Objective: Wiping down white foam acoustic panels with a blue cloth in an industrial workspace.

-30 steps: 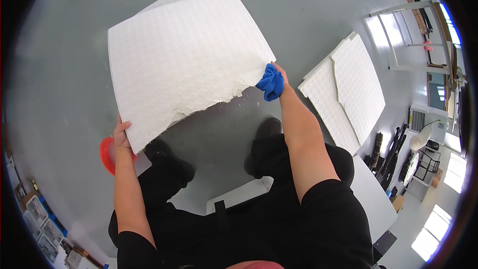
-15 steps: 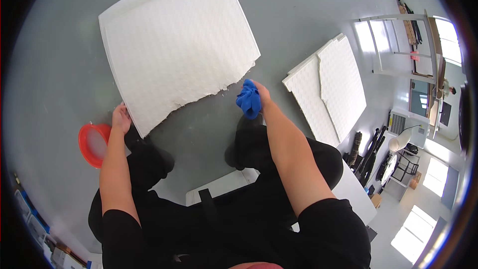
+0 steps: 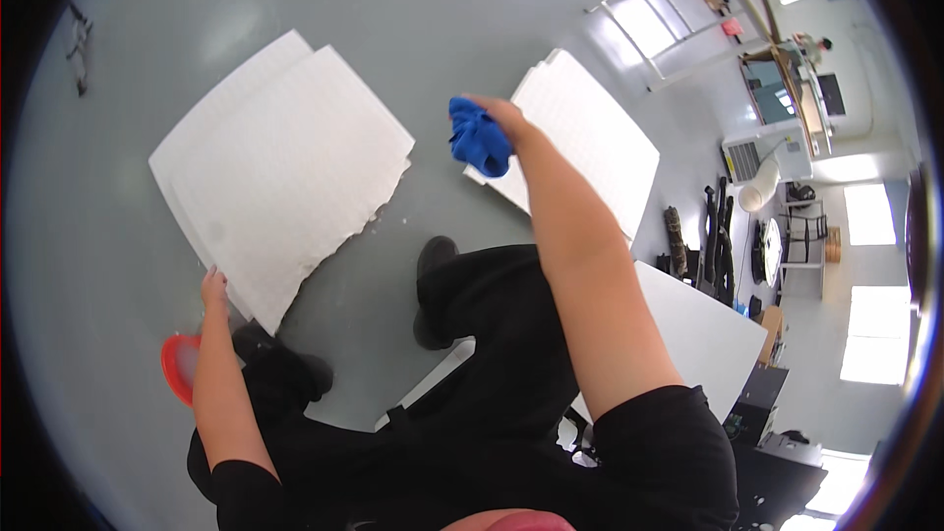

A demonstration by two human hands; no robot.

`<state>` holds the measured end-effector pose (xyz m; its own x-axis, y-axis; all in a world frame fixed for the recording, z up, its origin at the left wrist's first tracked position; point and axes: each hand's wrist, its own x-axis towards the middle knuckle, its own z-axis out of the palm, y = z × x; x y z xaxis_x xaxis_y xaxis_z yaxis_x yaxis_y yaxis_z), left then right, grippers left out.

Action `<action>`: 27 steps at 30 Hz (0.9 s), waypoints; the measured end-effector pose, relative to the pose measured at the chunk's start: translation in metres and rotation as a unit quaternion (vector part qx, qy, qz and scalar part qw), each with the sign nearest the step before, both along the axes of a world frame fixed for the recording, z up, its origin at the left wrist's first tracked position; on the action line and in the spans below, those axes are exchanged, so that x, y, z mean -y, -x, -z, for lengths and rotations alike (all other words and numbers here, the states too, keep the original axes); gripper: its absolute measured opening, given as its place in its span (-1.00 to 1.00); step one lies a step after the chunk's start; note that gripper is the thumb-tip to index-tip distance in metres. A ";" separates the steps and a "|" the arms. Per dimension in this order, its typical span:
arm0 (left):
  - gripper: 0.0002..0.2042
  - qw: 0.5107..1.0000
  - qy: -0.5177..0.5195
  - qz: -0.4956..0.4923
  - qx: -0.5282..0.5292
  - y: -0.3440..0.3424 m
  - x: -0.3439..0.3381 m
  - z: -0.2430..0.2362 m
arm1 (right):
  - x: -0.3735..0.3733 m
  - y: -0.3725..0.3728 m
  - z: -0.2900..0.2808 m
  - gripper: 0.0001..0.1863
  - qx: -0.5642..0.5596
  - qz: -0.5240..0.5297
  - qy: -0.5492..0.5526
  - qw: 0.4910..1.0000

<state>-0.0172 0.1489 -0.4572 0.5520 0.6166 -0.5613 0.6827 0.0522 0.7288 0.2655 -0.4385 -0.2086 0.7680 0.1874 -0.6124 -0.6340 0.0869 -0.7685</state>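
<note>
My right hand (image 3: 506,120) is closed around a crumpled blue cloth (image 3: 480,141), held up over the gap between two white stacks. Down on the left, my left hand (image 3: 213,287) is at the side edge of the larger stack of white quilted foam sheets (image 3: 275,167), its fingers stretched out and apparently touching that edge. The stack's near right edge is ragged and torn. Partly behind my left forearm is a red round tub (image 3: 181,366) with something whitish inside. The smaller white stack (image 3: 590,133) lies beyond my right forearm, which covers part of it.
My dark shoes (image 3: 433,261) stand on the grey floor (image 3: 334,383) close to the larger stack. Small white crumbs lie by its torn edge. At right are a white panel (image 3: 698,324), dark rolled bundles (image 3: 723,236), a white portable cooling unit (image 3: 767,152) and a metal frame (image 3: 644,15).
The view has turned, so both stacks appear further left and lower. My right hand has moved up and away with the blue cloth. My left hand stays by the larger stack's edge.
</note>
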 end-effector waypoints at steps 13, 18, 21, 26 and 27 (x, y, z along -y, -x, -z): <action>-0.45 0.944 -0.021 0.324 -0.060 -0.046 0.104 -0.163 | 0.256 0.155 0.082 -0.75 -0.050 0.289 -0.036 0.955; -0.45 0.924 -0.059 0.357 -0.123 -0.032 0.101 -0.168 | 0.244 0.191 0.163 -0.73 -0.053 0.414 -0.114 0.901; -0.45 0.899 -0.099 0.409 -0.124 -0.035 0.112 -0.169 | 0.239 0.172 0.184 -0.73 -0.052 0.435 -0.190 0.878; -0.50 0.851 -0.161 0.478 -0.145 -0.022 0.118 -0.157 | 0.234 0.118 0.226 -0.74 -0.047 0.517 -0.189 0.834; -0.52 0.848 -0.167 0.478 -0.153 -0.015 0.112 -0.159 | 0.224 0.108 0.223 -0.74 -0.048 0.524 -0.208 0.825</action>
